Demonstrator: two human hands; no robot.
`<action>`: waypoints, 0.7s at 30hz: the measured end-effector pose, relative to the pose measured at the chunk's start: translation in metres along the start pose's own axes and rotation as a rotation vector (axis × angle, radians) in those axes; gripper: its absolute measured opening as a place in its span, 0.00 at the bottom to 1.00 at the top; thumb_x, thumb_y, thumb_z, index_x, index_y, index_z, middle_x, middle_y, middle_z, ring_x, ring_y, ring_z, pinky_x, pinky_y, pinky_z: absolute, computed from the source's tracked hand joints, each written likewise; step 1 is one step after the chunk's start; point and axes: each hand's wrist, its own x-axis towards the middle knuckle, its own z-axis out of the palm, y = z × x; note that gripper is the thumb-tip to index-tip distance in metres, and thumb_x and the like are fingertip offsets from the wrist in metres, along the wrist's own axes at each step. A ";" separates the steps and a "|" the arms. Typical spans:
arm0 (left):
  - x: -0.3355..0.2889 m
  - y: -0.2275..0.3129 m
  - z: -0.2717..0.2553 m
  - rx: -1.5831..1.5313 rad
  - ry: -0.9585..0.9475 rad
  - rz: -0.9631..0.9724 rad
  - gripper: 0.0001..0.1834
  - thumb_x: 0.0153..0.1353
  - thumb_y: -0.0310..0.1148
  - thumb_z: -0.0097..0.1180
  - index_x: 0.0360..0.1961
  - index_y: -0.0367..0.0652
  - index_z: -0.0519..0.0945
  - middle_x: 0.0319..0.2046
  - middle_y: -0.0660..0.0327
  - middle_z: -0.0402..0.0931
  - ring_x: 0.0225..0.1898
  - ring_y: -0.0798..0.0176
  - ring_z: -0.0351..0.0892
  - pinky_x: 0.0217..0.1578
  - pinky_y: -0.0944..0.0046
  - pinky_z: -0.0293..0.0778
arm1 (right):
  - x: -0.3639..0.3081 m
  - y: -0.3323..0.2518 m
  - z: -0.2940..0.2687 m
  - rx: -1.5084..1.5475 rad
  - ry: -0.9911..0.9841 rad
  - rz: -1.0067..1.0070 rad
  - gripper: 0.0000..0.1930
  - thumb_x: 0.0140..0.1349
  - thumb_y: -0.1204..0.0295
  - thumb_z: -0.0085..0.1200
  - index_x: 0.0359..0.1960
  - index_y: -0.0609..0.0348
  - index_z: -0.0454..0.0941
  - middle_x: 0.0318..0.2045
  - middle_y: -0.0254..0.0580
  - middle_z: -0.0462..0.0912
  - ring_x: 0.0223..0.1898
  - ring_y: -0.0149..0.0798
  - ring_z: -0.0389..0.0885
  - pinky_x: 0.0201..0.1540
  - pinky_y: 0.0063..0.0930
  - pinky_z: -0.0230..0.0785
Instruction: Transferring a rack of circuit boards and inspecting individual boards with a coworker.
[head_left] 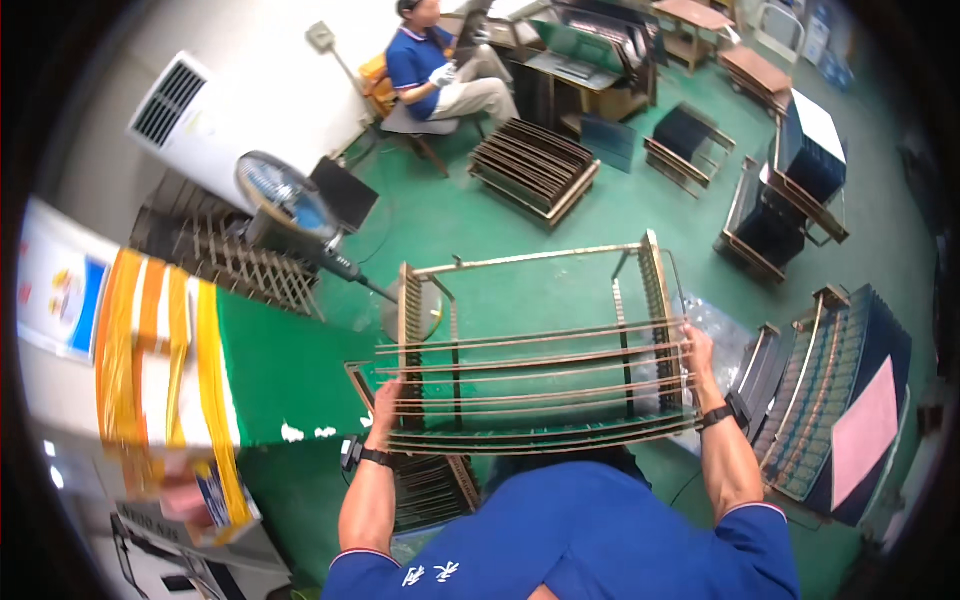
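In front of my body stands a metal slotted rack [530, 262]. Several long thin panels [540, 400], seen nearly edge-on and slightly blurred, lie across its near half, with uneven gaps between them. My left hand [385, 407] is closed at their left ends, just outside the rack's left side; its fingertips are partly hidden. At the right ends, beside the rack's right side, my right hand [698, 352] is closed with its fingers curled inward. The far half of the rack holds no panels. A dark strap with a small box sits on each wrist.
A green-topped table [265, 370] stands at left, beside a standing fan [290, 195]. Loaded racks [535, 168] stand ahead; dark stacked panels [810, 150] and a filled rack [820, 390] lie at right. Another person [430, 70] sits at the back holding a dark panel.
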 end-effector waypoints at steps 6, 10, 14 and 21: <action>0.196 0.048 0.031 -0.520 -0.189 -0.251 0.19 0.64 0.46 0.46 0.38 0.39 0.78 0.29 0.65 0.75 0.29 0.71 0.72 0.31 0.67 0.69 | 0.087 -0.048 0.055 -0.030 0.124 -0.058 0.13 0.56 0.63 0.49 0.29 0.61 0.80 0.16 0.29 0.69 0.14 0.23 0.62 0.17 0.20 0.52; 0.334 0.021 0.020 -0.368 -0.278 -0.259 0.18 0.64 0.46 0.45 0.27 0.43 0.76 0.23 0.70 0.69 0.21 0.73 0.65 0.21 0.69 0.61 | 0.145 -0.086 0.120 0.011 0.160 -0.020 0.10 0.56 0.61 0.50 0.29 0.54 0.77 0.13 0.25 0.66 0.10 0.21 0.59 0.12 0.16 0.47; 0.441 0.055 0.045 -0.320 -0.348 -0.291 0.16 0.63 0.46 0.46 0.25 0.47 0.72 0.21 0.73 0.64 0.24 0.75 0.62 0.24 0.69 0.59 | 0.203 -0.104 0.139 0.059 0.185 0.083 0.11 0.57 0.60 0.51 0.32 0.52 0.76 0.15 0.23 0.67 0.11 0.20 0.59 0.11 0.15 0.49; 0.595 0.121 0.062 -0.308 -0.479 -0.341 0.19 0.64 0.47 0.43 0.40 0.43 0.77 0.29 0.70 0.73 0.32 0.71 0.68 0.36 0.68 0.65 | 0.292 -0.132 0.213 0.116 0.280 0.227 0.12 0.58 0.57 0.51 0.36 0.49 0.73 0.18 0.23 0.68 0.14 0.19 0.62 0.14 0.13 0.50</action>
